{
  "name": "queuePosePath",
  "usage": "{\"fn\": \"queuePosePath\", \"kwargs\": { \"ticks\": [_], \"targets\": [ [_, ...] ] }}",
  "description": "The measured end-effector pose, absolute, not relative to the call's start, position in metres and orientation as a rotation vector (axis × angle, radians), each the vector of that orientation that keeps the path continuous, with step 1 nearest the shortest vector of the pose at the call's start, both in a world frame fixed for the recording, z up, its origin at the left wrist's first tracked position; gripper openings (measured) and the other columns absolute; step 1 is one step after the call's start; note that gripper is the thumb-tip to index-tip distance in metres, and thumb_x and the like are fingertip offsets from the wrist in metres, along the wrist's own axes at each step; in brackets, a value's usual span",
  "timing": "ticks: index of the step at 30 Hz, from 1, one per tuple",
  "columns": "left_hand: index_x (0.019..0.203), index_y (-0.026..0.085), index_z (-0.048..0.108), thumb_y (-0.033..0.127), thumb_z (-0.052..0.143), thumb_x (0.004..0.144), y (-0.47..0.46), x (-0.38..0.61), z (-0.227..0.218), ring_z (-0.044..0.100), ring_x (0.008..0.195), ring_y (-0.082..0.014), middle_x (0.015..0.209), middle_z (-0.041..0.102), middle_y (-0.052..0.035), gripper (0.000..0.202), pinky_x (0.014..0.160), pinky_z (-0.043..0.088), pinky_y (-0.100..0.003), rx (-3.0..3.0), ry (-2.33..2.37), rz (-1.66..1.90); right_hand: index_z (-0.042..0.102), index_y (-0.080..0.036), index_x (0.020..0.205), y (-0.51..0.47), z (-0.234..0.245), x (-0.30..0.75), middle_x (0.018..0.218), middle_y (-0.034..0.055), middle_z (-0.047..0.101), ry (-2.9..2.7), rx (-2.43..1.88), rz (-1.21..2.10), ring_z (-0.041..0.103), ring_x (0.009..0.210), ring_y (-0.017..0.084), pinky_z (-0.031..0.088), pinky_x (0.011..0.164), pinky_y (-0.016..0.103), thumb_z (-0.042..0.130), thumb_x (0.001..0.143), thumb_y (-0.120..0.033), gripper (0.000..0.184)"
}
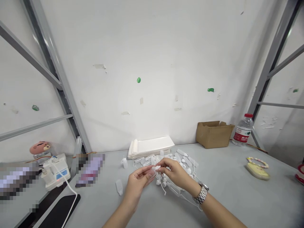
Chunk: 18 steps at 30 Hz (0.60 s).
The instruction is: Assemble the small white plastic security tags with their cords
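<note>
Above the pile, my left hand (pixel 142 178) is closed around a small translucent plastic bottle (pixel 153 170), mostly hidden by the fingers. The fingertips of my right hand (pixel 173 171) pinch a white cap (pixel 156 167) at the bottle's top; whether it is seated cannot be made out. A thin white cord (pixel 162 186) hangs below the hands. Beneath and behind them lies a heap of small clear bottles (pixel 174 189), white caps (pixel 164 183) and looped cords. To the left, one capped bottle (pixel 124 162) stands upright and a flat translucent piece (pixel 119 187) lies on the table.
A stack of white paper-like sheets (pixel 152 147) rests against the wall. At the back right are a cardboard box (pixel 213 135) and a water bottle (pixel 242 131). A yellow item (pixel 257 171) with a beaded ring lies right; a power strip (pixel 57 172) with a white cable sits left.
</note>
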<state>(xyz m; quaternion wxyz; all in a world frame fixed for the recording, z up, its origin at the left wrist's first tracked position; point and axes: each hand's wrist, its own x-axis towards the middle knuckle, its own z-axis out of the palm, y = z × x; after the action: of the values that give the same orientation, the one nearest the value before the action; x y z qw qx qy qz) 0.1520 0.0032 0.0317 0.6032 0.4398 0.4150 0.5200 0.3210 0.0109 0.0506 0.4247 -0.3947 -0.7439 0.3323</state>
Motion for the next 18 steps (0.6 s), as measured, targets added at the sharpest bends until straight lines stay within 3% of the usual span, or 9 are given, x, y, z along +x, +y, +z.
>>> {"fn": "queuePosePath", "kwargs": {
  "ticks": [6, 11, 16, 18],
  "targets": [
    [0.086, 0.027, 0.071, 0.030, 0.068, 0.065, 0.001, 0.148, 0.022, 0.058, 0.084, -0.0218, 0.081, 0.065, -0.0039, 0.021, 0.077, 0.048, -0.032, 1.620, 1.158, 1.465, 0.051, -0.018, 0.067, 0.016, 0.038, 0.309, 0.054, -0.0031, 0.055, -1.544, -1.028, 1.199, 0.051, 0.049, 0.011, 0.039, 0.051, 0.024, 0.058, 0.072, -0.047, 0.031],
    [0.097, 0.029, 0.068, 0.026, 0.060, 0.074, -0.002, 0.146, 0.022, 0.058, 0.087, -0.0237, 0.088, 0.067, -0.0066, 0.025, 0.085, 0.042, -0.035, 1.919, 1.005, 1.446, 0.051, -0.015, 0.059, 0.017, 0.038, 0.307, 0.053, -0.0018, 0.056, -1.209, -0.961, 1.609, 0.048, 0.044, 0.007, 0.036, 0.049, 0.022, 0.070, 0.059, -0.047, 0.037],
    [0.102, 0.031, 0.065, 0.029, 0.069, 0.064, -0.030, 0.136, 0.042, 0.047, 0.111, -0.0290, 0.111, 0.060, -0.0040, 0.038, 0.098, 0.033, -0.038, 1.728, 1.164, 1.589, 0.053, -0.014, 0.062, 0.018, 0.041, 0.312, 0.055, -0.0009, 0.059, -1.172, -0.902, 1.545, 0.050, 0.047, 0.008, 0.037, 0.052, 0.023, 0.071, 0.059, -0.043, 0.035],
    [0.098, 0.032, 0.064, 0.030, 0.069, 0.066, -0.052, 0.125, 0.049, 0.045, 0.112, -0.0289, 0.114, 0.058, -0.0023, 0.032, 0.094, 0.039, -0.037, 1.427, 1.189, 1.508, 0.052, -0.014, 0.062, 0.022, 0.041, 0.314, 0.055, -0.0010, 0.059, -1.164, -0.899, 1.479, 0.050, 0.048, 0.008, 0.037, 0.052, 0.023, 0.071, 0.060, -0.043, 0.034]
  ]
}}
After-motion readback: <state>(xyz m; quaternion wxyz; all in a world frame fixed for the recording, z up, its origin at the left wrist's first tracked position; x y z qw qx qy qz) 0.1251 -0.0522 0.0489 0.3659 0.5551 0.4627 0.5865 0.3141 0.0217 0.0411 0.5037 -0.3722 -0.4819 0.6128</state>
